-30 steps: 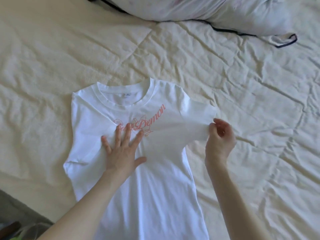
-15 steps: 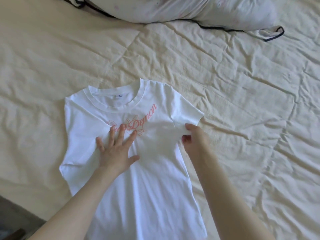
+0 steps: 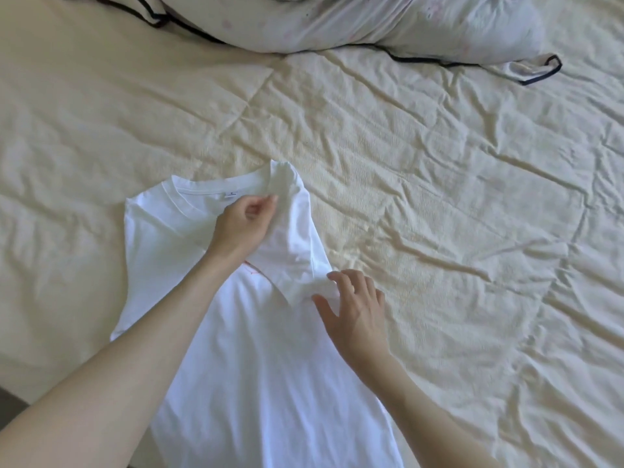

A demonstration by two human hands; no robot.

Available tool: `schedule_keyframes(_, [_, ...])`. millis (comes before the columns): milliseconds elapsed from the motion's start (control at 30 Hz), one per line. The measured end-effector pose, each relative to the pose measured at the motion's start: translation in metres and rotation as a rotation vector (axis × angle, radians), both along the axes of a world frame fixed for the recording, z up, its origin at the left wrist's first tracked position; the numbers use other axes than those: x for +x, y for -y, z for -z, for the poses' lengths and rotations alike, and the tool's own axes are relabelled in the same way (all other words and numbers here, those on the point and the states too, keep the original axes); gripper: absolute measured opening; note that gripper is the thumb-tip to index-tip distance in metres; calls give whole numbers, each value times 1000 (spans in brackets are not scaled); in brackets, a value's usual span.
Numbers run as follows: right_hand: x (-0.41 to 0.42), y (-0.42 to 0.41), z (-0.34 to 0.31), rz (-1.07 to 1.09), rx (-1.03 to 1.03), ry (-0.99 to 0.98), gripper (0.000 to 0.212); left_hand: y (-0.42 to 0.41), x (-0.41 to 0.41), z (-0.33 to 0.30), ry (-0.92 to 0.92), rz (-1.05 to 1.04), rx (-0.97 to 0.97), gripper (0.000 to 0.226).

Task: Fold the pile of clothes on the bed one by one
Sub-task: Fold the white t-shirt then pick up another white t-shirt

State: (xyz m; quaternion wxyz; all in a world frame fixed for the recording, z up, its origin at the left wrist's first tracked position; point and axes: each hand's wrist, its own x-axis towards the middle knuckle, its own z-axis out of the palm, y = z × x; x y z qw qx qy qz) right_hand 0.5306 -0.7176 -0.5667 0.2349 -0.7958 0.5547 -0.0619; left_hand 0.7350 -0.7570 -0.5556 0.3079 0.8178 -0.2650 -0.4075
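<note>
The white T-shirt (image 3: 256, 349) lies face up on the bed (image 3: 439, 204), collar toward the far side, its long axis running from the collar back toward the person.

Left hand (image 3: 244, 224): over the chest just below the collar, fingers curled, pinching the edge of the shirt's right-hand side panel, which is turned inward across the chest.

Right hand (image 3: 354, 309): fingers spread and straight, resting on the folded sleeve at the shirt's right edge, gripping nothing. It is the nearer hand to the new fold line, which runs parallel to the long axis; the unfolded side lies to the left of both hands.

Judgement: one side fold is being set; the opposite side is not yet done.

Surface: cream, heavily creased quilt. A pale pillow (image 3: 388, 21) with dark piping lies at the far edge. No pile of clothes is in view.
</note>
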Motion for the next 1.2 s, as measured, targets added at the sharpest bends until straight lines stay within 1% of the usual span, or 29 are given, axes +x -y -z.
schedule_keyframes(67, [1,2,4,-39,3,-44,48,19,-7,1,4,113,15,31])
schedule_keyframes(133, [5,1,9,-132,-66,-102,58,36,-13,1,13,208,23,42])
schedule_keyframes(167, [7,0,11,-160,-107,-107,57,43,-15,2,23,229,10,41])
schedule_keyframes(200, [9,2,14,-162,-154,-78,50,49,-16,4,25,228,-11,33])
schedule_keyframes(233, [11,4,17,-145,-201,-20,39,55,-17,6,12,209,-32,23])
schedule_keyframes(300, [9,13,20,-92,-260,120,18,62,-21,10,-43,168,-66,12])
schedule_keyframes(367, [1,21,22,-57,-272,241,11,66,-26,16,-57,183,-73,11])
schedule_keyframes(400, [-4,25,22,-63,-266,253,11,67,-28,19,-46,192,-75,17])
schedule_keyframes(433, [-8,26,22,-85,-255,218,18,68,-30,20,-43,191,-78,24])
schedule_keyframes(500, [-12,23,24,-152,-230,84,45,66,-32,22,-95,168,-97,35])
schedule_keyframes(533, [-11,21,26,-174,-224,24,56,65,-32,25,-125,161,-108,37])
schedule_keyframes(567, [-8,20,28,-186,-223,-18,63,62,-33,27,-127,169,-112,35])
schedule_keyframes(600, [-3,20,31,-190,-237,-40,66,60,-33,28,-93,192,-103,30])
schedule_keyframes(633, [2,22,33,-197,-266,-41,64,58,-32,29,-35,218,-85,24])
schedule_keyframes(700, [13,30,37,-257,-355,-23,50,55,-28,30,106,278,-49,16])
schedule_keyframes(767, [14,41,40,-345,-439,-7,40,53,-24,32,203,344,-41,16])
schedule_keyframes(800, [11,47,42,-383,-464,6,38,52,-21,34,213,361,-46,18])
schedule_keyframes(833, [5,51,43,-414,-474,22,36,51,-18,34,187,365,-52,17])
schedule_keyframes(900, [-10,57,45,-455,-468,42,40,51,-17,34,35,329,-74,7])
schedule_keyframes(967, [-28,61,45,-482,-467,27,46,54,-20,31,-85,323,-96,21])
schedule_keyframes(1033, [-41,63,46,-505,-453,14,48,58,-25,29,-113,348,-88,35])
schedule_keyframes(1100, [-44,63,48,-538,-427,16,43,62,-28,30,-48,389,-90,41])
schedule_keyframes(1200, [-35,55,50,-567,-404,15,36,58,-31,32,207,461,-97,41])
